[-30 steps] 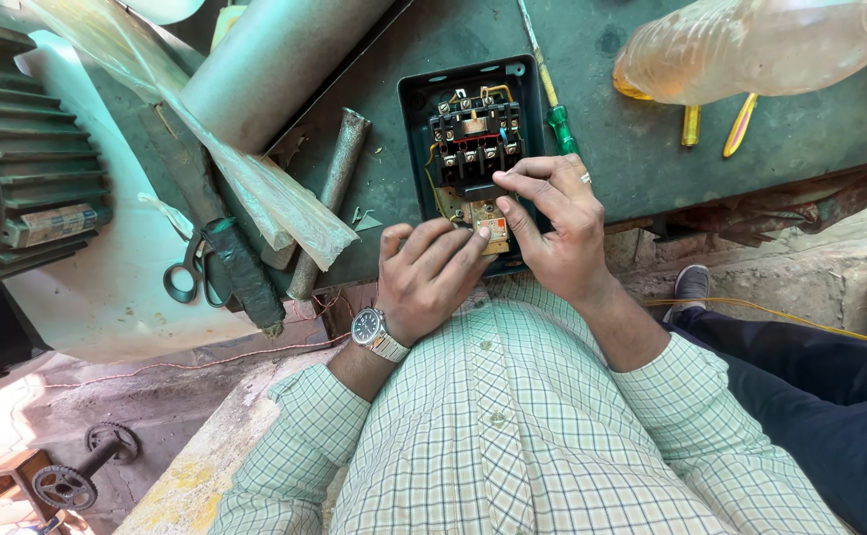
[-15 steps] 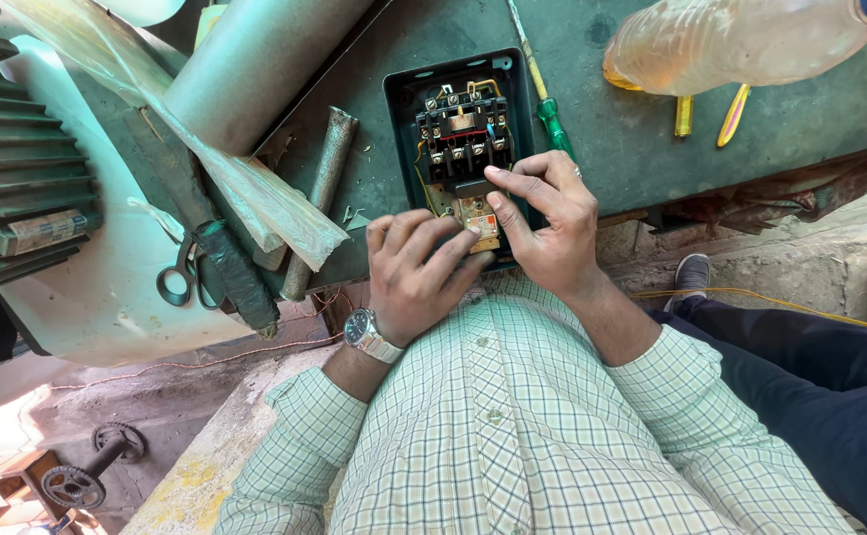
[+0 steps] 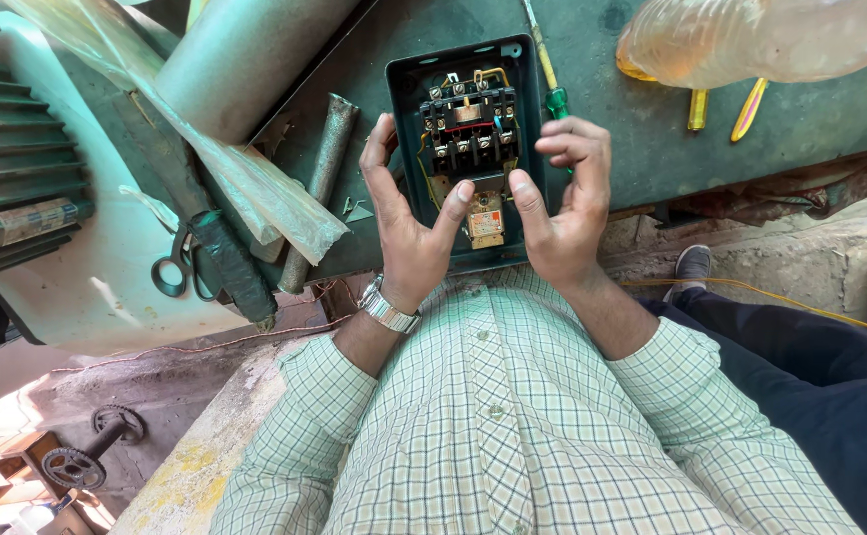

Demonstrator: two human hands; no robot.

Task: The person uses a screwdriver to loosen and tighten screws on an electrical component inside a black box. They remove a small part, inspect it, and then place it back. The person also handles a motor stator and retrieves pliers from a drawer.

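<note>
Small orange-and-white label point(image 3: 485, 224) (rectangular) low inside the starter box point(image 3: 512, 59); pale label point(image 3: 27, 220) on the motor point(image 3: 17, 149).
</note>
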